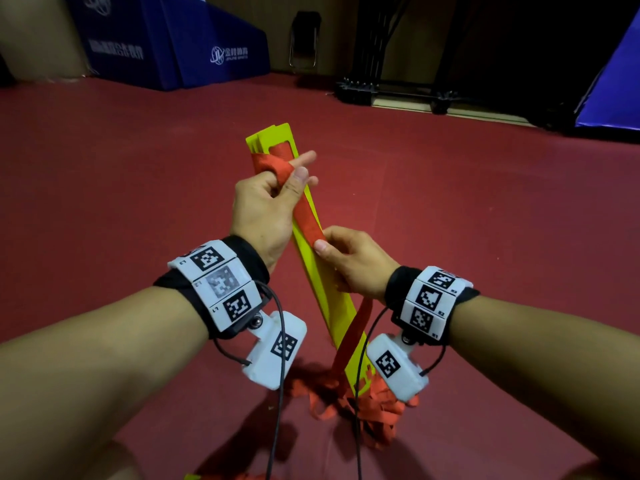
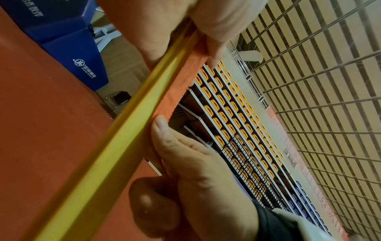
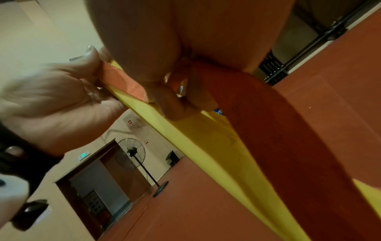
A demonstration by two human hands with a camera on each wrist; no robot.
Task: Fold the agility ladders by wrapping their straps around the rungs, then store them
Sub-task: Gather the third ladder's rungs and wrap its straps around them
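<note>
So the stack of yellow rungs stands tilted between both hands, bottom end on the floor. Mid-wrap: left hand grips the red strap up top, right hand pinches it lower. Next it probably needs another tight turn from the loose strap pile below the wrists.

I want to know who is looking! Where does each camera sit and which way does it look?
Head: on the person's head, looking down at both hands, left hand, right hand, gripping the yellow rungs and red strap.
Left wrist: under the left wrist, looking along the rungs; both hands show.
Right wrist: under the right wrist, looking up the rungs; both hands show.
Shared: all three show rungs, strap and red floor.
</note>
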